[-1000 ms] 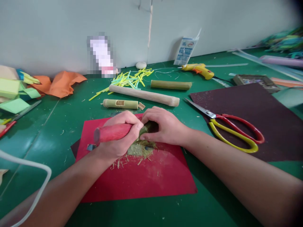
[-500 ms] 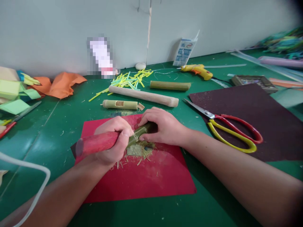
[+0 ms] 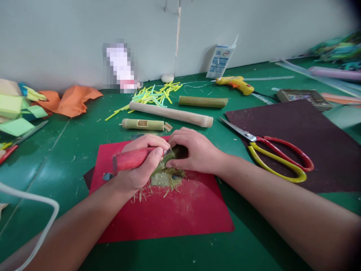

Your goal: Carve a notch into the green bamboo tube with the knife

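Observation:
My left hand (image 3: pixel 148 156) is wrapped round the thick red handle of a carving tool (image 3: pixel 131 160). A bit of its metal shows past the thumb, against the green bamboo piece (image 3: pixel 167 158); the blade's tip cannot be made out. My right hand (image 3: pixel 194 150) grips the far end of that bamboo, thumb on the near side and fingers over the top. The bamboo lies tilted over a red sheet (image 3: pixel 183 210). Fibrous shavings (image 3: pixel 175 182) and a small greyish-green patch (image 3: pixel 160 179) show just below it.
Behind the hands lie a notched bamboo tube (image 3: pixel 143 124), a pale wooden stick (image 3: pixel 172 114) and another bamboo length (image 3: pixel 203 101). Scissors (image 3: pixel 270 150) rest on a dark sheet (image 3: pixel 304 131) at right. A yellow glue gun (image 3: pixel 237 84) and orange paper (image 3: pixel 75 101) are farther back. A white cable (image 3: pixel 47 199) curves at left.
My left hand has pushed the carving tool forward and right along the bamboo, closer to my right hand. My right hand and the bamboo have stayed nearly still.

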`<move>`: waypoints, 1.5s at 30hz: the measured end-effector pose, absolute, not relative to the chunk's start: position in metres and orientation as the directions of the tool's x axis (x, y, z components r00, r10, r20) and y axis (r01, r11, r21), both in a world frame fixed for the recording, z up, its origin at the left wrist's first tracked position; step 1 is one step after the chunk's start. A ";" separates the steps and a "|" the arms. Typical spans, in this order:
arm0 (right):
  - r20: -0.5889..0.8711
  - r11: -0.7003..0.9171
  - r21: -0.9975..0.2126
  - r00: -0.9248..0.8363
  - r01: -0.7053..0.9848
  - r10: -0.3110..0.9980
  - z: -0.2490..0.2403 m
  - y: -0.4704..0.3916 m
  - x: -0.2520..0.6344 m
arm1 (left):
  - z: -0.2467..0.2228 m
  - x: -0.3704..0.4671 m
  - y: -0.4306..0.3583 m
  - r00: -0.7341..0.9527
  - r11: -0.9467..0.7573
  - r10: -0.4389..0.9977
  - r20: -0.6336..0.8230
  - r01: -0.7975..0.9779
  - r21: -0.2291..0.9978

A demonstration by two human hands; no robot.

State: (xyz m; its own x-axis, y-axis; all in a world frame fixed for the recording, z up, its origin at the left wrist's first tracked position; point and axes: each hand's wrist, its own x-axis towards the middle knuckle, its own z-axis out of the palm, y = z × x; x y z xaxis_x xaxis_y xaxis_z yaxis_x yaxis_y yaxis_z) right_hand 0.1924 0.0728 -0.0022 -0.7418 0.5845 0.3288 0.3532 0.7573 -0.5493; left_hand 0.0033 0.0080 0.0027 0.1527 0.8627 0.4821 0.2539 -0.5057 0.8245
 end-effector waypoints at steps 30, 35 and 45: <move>0.300 0.717 -0.593 -0.725 0.367 0.619 0.003 0.069 0.194 | -0.002 0.004 0.006 0.008 -0.632 0.755 0.656 0.274 0.724; 0.301 0.725 -0.594 -0.739 0.349 0.602 0.001 0.071 0.194 | -0.005 0.006 0.006 -0.045 -0.643 0.736 0.675 0.266 0.718; 0.314 0.741 -0.570 -0.740 0.354 0.595 -0.001 0.072 0.193 | 0.004 0.008 0.007 0.096 -0.524 0.847 0.522 0.312 0.793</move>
